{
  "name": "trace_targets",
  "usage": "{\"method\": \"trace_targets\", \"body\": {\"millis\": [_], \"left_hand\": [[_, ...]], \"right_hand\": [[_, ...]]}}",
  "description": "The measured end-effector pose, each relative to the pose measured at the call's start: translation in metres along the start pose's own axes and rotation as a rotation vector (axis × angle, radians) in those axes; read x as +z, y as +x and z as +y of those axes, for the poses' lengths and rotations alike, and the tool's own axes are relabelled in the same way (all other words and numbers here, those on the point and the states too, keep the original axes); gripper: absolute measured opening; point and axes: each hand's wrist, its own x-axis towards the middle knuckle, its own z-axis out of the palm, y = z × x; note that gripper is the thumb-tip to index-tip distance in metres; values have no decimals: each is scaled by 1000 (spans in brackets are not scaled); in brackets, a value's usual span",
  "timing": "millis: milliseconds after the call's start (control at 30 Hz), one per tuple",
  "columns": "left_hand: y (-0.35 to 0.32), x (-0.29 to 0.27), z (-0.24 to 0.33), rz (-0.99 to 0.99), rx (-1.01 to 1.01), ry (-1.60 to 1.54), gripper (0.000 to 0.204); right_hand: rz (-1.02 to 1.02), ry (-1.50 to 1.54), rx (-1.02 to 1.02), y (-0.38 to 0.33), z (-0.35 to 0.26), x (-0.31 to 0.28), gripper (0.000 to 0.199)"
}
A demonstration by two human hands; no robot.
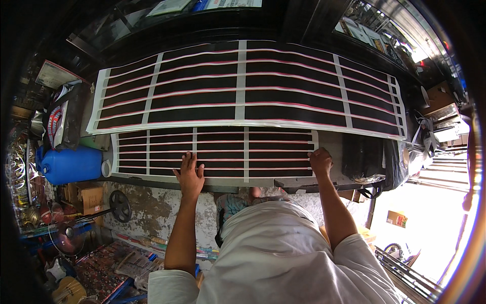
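Note:
On the worktable lies a narrow black sheet (220, 147), crossed lengthwise by white and red lines and across by pale bands. My left hand (189, 175) rests on its near half, left of the middle, with fingers spread and nothing held. At the sheet's right end my right hand (321, 161) has its fingers pinched together by the strip ends. Whatever they grip there is hidden. Just beyond lies a larger stack of similar black sheets (197, 96), with white edges and pale cross bands; its near edge lies next to the narrow sheet.
A blue plastic jug (73, 164) and a white tape roll (106, 168) stand at the left end. Dark plastic-wrapped bundles (364, 157) sit at the right end. A black handwheel (120, 206) is below the table at left. Dark glass-fronted cabinets border the far side.

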Motion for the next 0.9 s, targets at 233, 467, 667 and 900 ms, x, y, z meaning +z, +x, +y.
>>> {"method": "trace_targets", "body": {"millis": [233,467,667,900], "left_hand": [[-7,12,2,87,112,120,51],[-16,20,30,61,345,37,50],[-10,10,45,75,378,-83,42],[-4,9,55,20,478,-115,41]], "right_hand": [[115,64,-146,-13,4,-1,29],[176,13,-294,-18,0,-1,30],[170,-14,-297,-20,1,-5,31],[162,-22,-280,-21,-2,-7,30]]}}
